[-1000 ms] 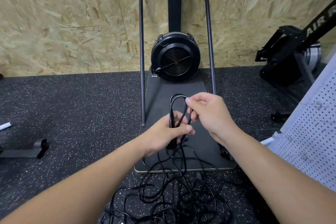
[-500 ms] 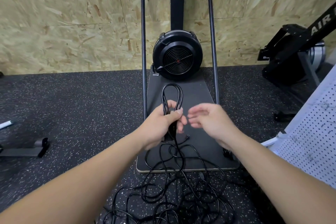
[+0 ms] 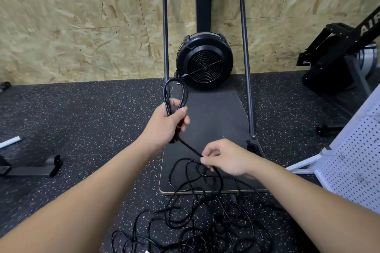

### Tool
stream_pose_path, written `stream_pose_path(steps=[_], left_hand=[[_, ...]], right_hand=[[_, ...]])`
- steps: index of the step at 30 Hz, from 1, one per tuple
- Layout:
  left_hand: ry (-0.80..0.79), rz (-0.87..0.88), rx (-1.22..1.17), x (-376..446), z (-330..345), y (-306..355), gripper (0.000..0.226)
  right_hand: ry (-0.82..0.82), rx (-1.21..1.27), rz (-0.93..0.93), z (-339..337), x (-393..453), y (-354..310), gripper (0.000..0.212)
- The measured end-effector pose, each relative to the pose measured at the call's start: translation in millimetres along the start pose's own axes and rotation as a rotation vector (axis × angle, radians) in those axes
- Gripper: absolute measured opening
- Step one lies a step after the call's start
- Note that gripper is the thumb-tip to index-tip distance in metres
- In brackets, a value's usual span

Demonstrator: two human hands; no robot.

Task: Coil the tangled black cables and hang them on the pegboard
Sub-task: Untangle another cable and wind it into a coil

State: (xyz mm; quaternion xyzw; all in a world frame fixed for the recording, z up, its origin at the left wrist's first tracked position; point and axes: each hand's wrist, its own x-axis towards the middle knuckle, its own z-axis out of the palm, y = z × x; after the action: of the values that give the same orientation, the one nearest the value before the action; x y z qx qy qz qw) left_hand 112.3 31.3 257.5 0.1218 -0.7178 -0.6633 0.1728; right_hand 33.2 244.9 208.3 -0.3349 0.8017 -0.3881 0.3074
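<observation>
speckled rubber floor (image 3: 82, 129) backed by OSB wall (image 3: 82, 16) | cable loops (image 3: 175, 92) gripped by left hand (image 3: 166, 125) | strand (image 3: 191, 148) pinched by right hand (image 3: 224, 158) | pegboard (image 3: 353, 156) at floor's right edge

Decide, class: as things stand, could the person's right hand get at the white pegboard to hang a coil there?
Probably not yet. The pegboard stands near on the right with nothing between, but the right hand pinches the loose cable, and the coil sits in the left hand.
</observation>
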Motion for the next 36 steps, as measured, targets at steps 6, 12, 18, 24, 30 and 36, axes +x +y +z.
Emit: stream_pose_path(steps=[6,12,18,24,30,36], left_hand=[[-0.064,-0.076,0.228,-10.2,2.3,-5.6,0.048],[-0.428,-0.123,0.091,-30.8,35.3,-3.8,0.048],[-0.37,-0.251,-0.109,-24.4,36.1,-19.6,0.009],[-0.215,-0.229,-0.33,-14.4,30.8,-14.2,0.013],[-0.152,-0.184,-0.138,-14.8,27.4,-14.0,0.017],[-0.353,-0.008,0.16,-42.9,52.3,-11.1,0.039]], right_hand=[[0.113,0.335,-0.184,-13.4,-12.2,-41.1,0.008],[0.211,0.519,-0.13,-28.9,-15.0,-51.1,0.011],[0.117,0.877,-0.146,-53.6,-24.1,-46.6,0.032],[0.297,0.196,-0.039,-40.6,-18.6,-17.8,0.01],[0.385,0.235,-0.159,-45.9,-17.2,-32.5,0.018],[0.453,0.576,-0.169,-37.2,-15.6,-46.9,0.023]])
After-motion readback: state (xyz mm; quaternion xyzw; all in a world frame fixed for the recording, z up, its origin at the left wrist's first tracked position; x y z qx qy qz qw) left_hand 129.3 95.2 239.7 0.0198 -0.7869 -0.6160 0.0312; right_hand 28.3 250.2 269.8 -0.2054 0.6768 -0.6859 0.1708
